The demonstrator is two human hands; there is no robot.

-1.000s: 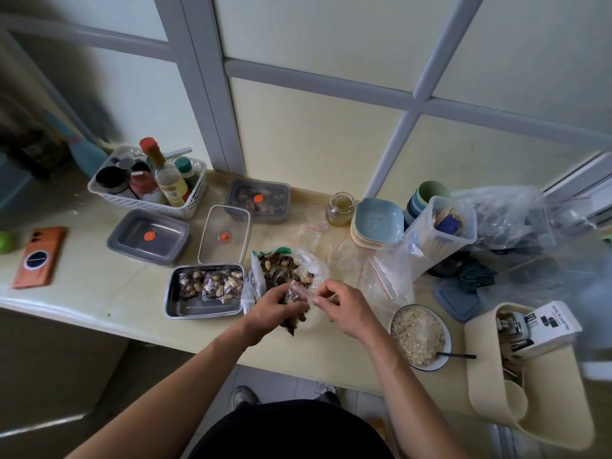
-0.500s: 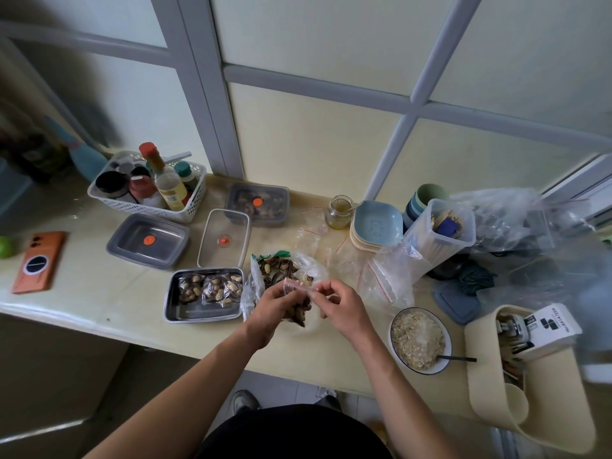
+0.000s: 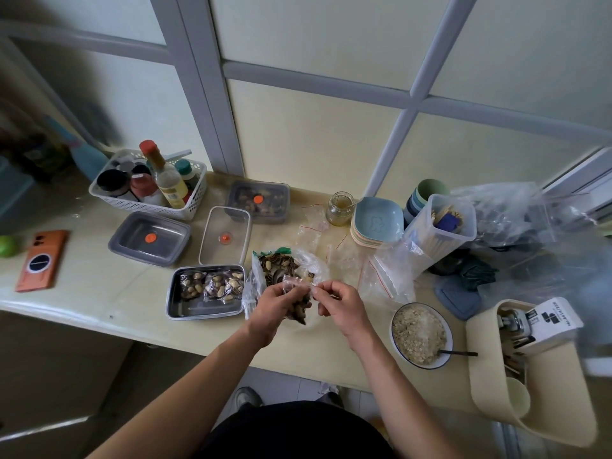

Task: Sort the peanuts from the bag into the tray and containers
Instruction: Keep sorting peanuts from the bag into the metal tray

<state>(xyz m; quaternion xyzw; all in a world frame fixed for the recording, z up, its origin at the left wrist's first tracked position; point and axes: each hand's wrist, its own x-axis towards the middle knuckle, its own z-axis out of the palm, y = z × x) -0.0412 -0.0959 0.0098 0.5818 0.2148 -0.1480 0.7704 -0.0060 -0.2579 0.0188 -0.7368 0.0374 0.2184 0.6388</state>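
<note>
Peanuts [image 3: 299, 314] are seemingly being sealed in a pouch [image 3: 296, 281] pinched at its top by left hand [image 3: 276, 304] and right hand [image 3: 341, 301] mid-frame, with release into the tray [image 3: 202, 309] likely needed next.

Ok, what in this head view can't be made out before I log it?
- Small bag, head view: the left hand and right hand pinch its top; fingers hide whether it is sealed.
- Lidded container at the back: contents blurred behind the cloudy lid.
- Plastic bags far right: blur and crumpled film hide what is inside.
</note>
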